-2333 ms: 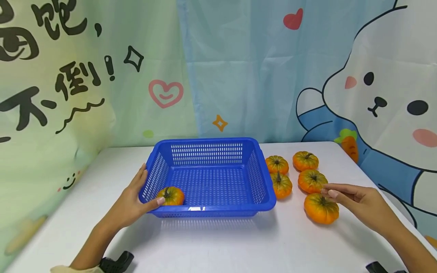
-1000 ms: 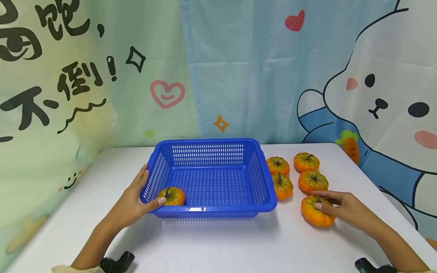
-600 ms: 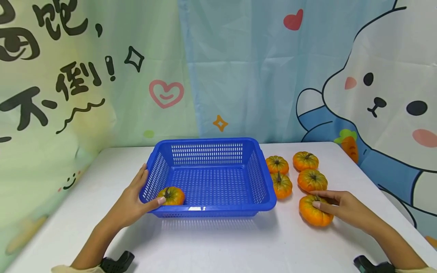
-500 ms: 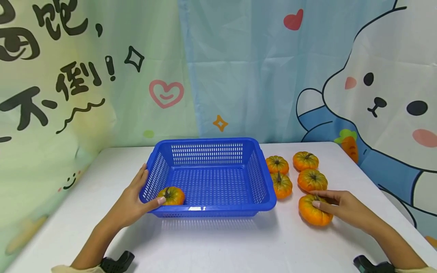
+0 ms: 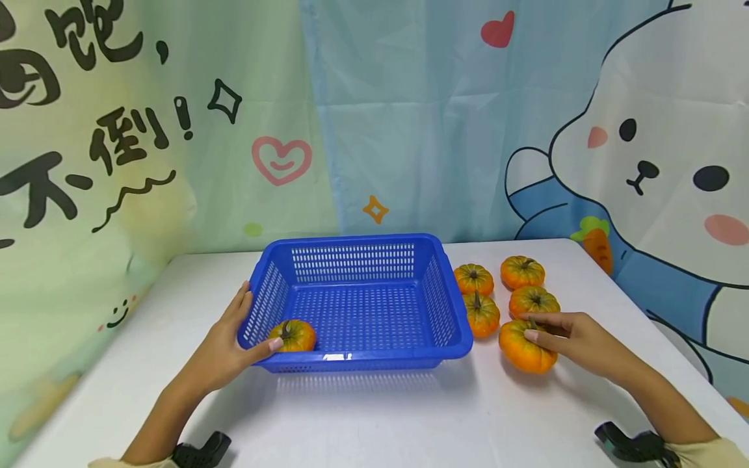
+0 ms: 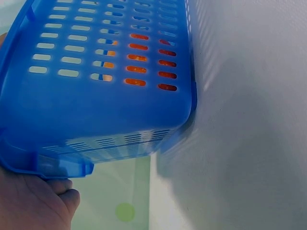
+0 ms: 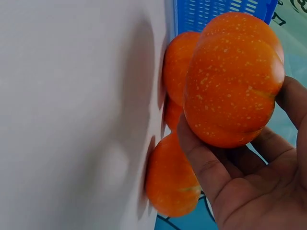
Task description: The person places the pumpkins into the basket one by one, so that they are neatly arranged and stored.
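My right hand (image 5: 576, 341) holds a small orange pumpkin (image 5: 526, 351) by its upper part, thumb on the near side. In the right wrist view this pumpkin (image 7: 232, 81) is raised off the table, its speckled underside showing. My left hand (image 5: 225, 348) grips the left end of a blue plastic basket (image 5: 363, 355), thumb over the rim and fingers along the outside. One green-orange pumpkin (image 5: 295, 336) lies in the basket's near left corner. Through the slots in the left wrist view, orange shows inside the basket (image 6: 96, 110).
Right of the basket on the white table (image 5: 351, 422) sit several more pumpkins: two beside the basket wall, a front one (image 5: 482, 316) and a rear one (image 5: 474, 279), and two farther right, a near one (image 5: 534, 301) and a far one (image 5: 523, 272). A printed curtain (image 5: 386, 130) hangs behind.
My right hand came down onto the nearest pumpkin, took hold of it, and has lifted it slightly up and leftward. My left hand and the basket stay in place.
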{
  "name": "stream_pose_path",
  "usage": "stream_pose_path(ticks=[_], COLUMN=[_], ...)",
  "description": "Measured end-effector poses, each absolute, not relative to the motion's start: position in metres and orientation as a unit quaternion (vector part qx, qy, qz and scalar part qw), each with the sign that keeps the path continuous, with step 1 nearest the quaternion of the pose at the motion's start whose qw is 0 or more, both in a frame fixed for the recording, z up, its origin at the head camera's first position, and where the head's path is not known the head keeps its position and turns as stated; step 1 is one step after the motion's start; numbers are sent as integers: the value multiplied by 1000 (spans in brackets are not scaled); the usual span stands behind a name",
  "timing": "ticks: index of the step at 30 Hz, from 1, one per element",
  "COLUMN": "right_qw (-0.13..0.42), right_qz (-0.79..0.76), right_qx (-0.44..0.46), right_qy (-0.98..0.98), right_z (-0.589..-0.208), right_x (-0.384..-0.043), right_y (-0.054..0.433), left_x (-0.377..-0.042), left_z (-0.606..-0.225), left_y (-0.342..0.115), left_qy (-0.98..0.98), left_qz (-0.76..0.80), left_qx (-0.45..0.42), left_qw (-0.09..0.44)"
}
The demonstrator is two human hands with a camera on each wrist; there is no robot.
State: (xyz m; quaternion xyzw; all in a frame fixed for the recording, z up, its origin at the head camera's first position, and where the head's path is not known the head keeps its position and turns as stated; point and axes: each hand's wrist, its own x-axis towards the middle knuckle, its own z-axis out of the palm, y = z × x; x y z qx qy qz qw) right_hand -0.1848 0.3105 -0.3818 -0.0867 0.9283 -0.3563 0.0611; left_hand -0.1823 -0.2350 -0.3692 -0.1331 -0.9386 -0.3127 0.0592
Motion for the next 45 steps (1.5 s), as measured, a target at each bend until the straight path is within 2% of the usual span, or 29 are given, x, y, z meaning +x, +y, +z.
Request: stream_pose_path(ticks=[45], right_qw=[4], right_qz=[-420], right_qx=[-169], right_qy=[892], right_z=[-324], right_x=[-214], right_y=[249], left_x=[-181], left_z=[-369], left_y=[-234], left_qy=[-939], left_qz=[-312], left_qx=[-132], left_qw=[60])
